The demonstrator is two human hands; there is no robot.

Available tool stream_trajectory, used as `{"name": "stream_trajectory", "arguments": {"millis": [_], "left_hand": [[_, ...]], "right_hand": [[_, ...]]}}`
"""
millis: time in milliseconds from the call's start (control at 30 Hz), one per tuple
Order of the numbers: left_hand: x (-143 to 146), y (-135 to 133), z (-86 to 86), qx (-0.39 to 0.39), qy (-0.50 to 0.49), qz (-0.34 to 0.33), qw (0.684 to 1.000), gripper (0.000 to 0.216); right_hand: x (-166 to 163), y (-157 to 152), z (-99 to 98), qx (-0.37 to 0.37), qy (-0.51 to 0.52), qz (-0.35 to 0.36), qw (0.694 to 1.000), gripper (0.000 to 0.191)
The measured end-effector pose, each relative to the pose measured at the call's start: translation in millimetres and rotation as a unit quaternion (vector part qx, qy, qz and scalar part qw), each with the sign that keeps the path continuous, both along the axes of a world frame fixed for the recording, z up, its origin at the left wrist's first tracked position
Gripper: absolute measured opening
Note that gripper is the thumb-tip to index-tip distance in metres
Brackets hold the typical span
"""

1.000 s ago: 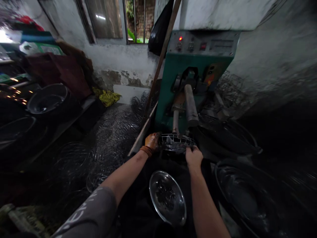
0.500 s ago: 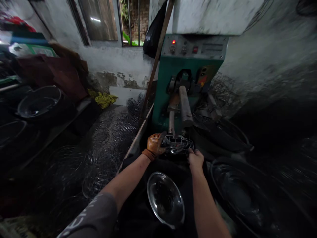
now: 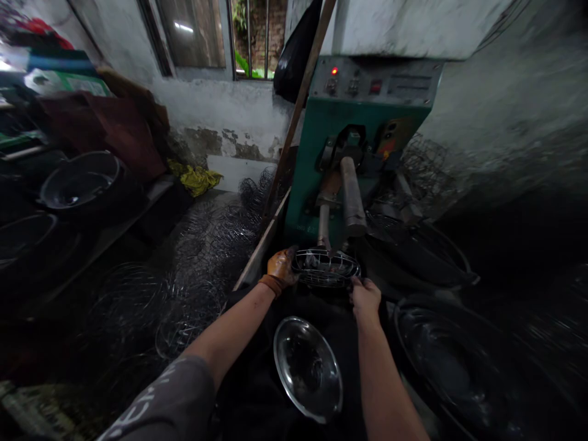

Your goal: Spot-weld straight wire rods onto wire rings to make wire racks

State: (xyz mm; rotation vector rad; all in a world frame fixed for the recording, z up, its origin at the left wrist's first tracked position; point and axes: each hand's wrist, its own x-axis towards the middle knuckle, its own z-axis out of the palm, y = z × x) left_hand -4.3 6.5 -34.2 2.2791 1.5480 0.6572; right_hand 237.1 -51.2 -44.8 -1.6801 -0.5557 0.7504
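Both hands (left [image 3: 281, 268], right [image 3: 365, 297]) grip wire basket [image 3: 326, 268].

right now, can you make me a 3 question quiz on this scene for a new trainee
1. True or false: the left hand wears an orange-brown glove, while the right hand is bare.
2. What do both hands hold under the metal arms of the green machine? A) a wire cage B) a hammer C) a cloth
3. Fill in: the shiny metal bowl lies between the person's two ____.

Key: 1 true. 2 A, the wire cage, gripped at its left and right edges. 3 forearms.
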Motion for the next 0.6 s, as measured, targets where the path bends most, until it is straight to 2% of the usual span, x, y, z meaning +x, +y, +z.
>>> {"name": "stream_trajectory", "arguments": {"millis": [300, 600], "left_hand": [[3.7, -0.4, 8.6, 0.102, -0.044, -0.055, 0.992, 0.080], [9.0, 3.3, 6.7, 0.106, -0.042, -0.053, 0.992, 0.081]], "right_hand": [[1.8, -0.6, -2.0, -0.034, 0.037, -0.027, 0.998, 0.041], [1.0, -1.0, -0.3, -0.040, 0.040, -0.031, 0.998, 0.042]]}}
